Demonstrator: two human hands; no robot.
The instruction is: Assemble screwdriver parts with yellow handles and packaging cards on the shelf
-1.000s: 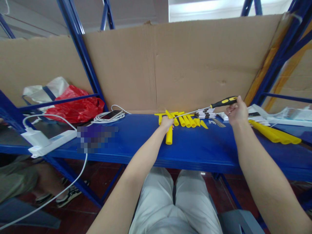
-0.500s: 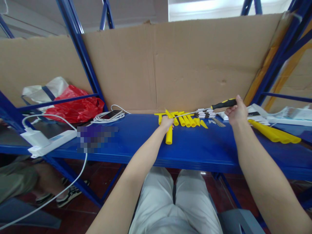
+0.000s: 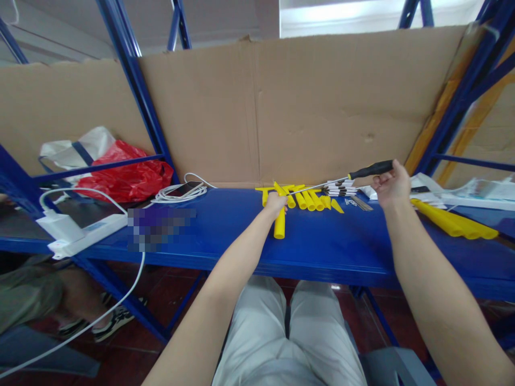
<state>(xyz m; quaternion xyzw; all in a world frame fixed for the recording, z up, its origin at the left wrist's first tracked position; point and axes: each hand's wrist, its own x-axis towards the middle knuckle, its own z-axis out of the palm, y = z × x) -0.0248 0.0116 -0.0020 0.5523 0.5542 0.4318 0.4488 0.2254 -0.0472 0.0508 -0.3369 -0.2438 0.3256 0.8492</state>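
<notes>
My left hand (image 3: 276, 203) is closed around a yellow tube (image 3: 279, 227), whose open end points toward me just above the blue shelf. A long screwdriver (image 3: 370, 170) slants across from the right, its dark handle pinched at the end by the fingertips of my right hand (image 3: 392, 185). Its thin shaft reaches the tube at my left hand; the tip's exact contact is hidden. Behind and right of that hand lie several more yellow tubes (image 3: 309, 201) in a row, with a yellow wedge-shaped piece (image 3: 337, 206) and thin metal strips (image 3: 364, 203) beside them.
White-and-dark small packets (image 3: 340, 188) lie by the cardboard backing (image 3: 322, 107). More yellow tubes (image 3: 454, 221) rest at far right. On the left are a coiled white cable (image 3: 177, 194), a power strip (image 3: 86, 236) and a red bag (image 3: 129, 174). Another person's leg shows lower left.
The screwdriver handle has turned in my right fingers: its yellow marks have given way to a dark side. My left hand and the tube stay in place.
</notes>
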